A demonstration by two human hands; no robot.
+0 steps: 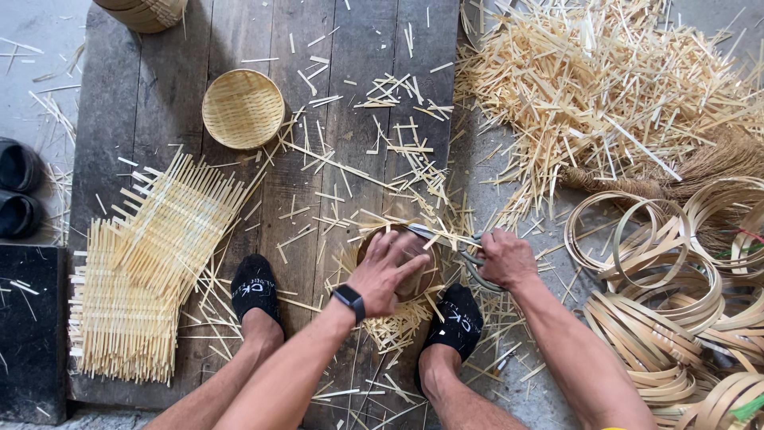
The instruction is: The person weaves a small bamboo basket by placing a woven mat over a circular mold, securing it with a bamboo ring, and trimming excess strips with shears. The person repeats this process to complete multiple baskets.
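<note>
My left hand [387,271] presses flat, fingers spread, on a small round woven bamboo basket [374,241] lying upside down on the wooden boards between my feet. Loose strip ends [395,328] stick out around its rim. My right hand [506,257] grips the handles of scissors [434,235], whose blades reach over the basket's far edge. A smartwatch sits on my left wrist.
A finished round basket [243,109] lies further up the boards. Flat woven bamboo mats [139,271] are stacked at left. A heap of cut bamboo strips [605,87] fills the top right; coiled bamboo rings [676,318] pile at right. Dark shoes [17,191] stand at far left.
</note>
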